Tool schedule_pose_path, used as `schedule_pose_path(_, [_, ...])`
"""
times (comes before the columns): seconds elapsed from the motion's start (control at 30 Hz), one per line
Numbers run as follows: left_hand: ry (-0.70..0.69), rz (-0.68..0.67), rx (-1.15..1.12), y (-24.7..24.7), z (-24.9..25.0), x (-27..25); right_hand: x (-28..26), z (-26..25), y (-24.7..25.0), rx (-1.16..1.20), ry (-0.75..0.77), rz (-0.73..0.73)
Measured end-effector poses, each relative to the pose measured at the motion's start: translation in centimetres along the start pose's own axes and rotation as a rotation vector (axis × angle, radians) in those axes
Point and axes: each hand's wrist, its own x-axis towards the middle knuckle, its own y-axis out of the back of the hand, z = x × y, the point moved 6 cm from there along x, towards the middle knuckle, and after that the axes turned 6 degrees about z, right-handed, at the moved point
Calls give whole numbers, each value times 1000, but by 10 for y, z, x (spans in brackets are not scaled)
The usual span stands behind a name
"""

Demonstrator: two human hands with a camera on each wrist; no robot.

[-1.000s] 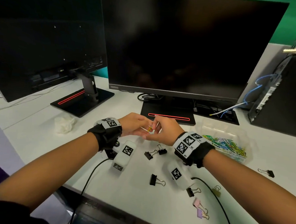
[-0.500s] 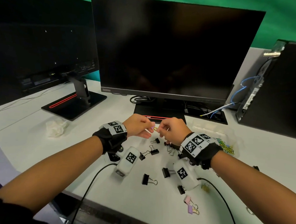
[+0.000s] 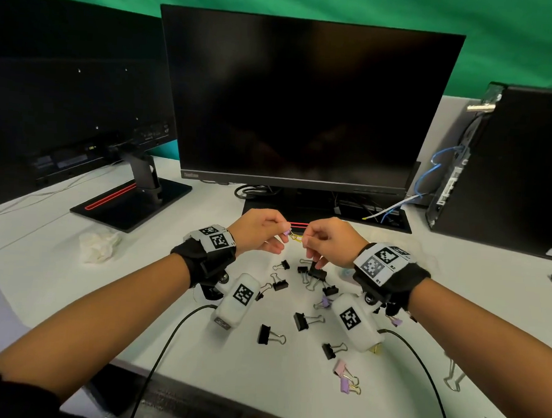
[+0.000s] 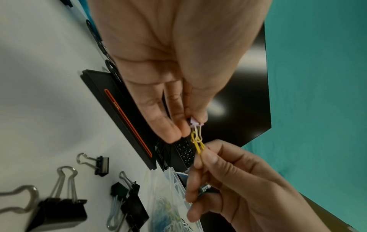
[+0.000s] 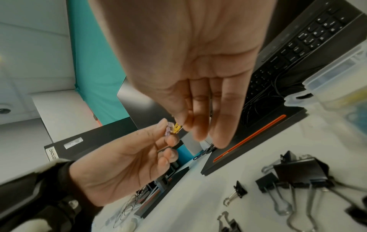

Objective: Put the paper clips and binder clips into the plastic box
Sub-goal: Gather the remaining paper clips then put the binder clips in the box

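Note:
Both hands are raised over the white desk [image 3: 289,400], in front of the middle monitor's base. My left hand [image 3: 281,231] [image 4: 195,120] pinches a small lilac binder clip [image 3: 286,232] [image 4: 195,124] [image 5: 168,130]. A yellow paper clip [image 3: 295,237] [image 4: 197,143] [image 5: 176,128] is hooked through its wire handles, and my right hand [image 3: 305,239] [image 5: 183,128] pinches that paper clip. Several black binder clips [image 3: 265,334] lie loose below, with a pink and purple pair [image 3: 343,376]. The clear plastic box [image 4: 170,194] [image 5: 335,81] of coloured paper clips stands under my right wrist, mostly hidden in the head view.
Two dark monitors [image 3: 300,103] stand at the back, the middle one's base [image 3: 326,212] just beyond my hands. A black computer tower [image 3: 513,165] with cables is at the right, crumpled tissue [image 3: 99,245] at the left. Wrist-camera cables trail over the near desk edge.
My hands have drawn slightly apart, so the lilac binder clip and the yellow paper clip now show stretched between them. The head view has tilted up, showing more monitor.

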Motion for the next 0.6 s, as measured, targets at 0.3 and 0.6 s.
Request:
schedule_pose_path(0.3, [-40, 93, 25, 25, 6, 6, -8, 16, 20, -60, -57, 50])
schedule_pose_path(0.6, [96, -95, 645, 20, -34, 7, -16, 69, 78, -443, -165, 230])
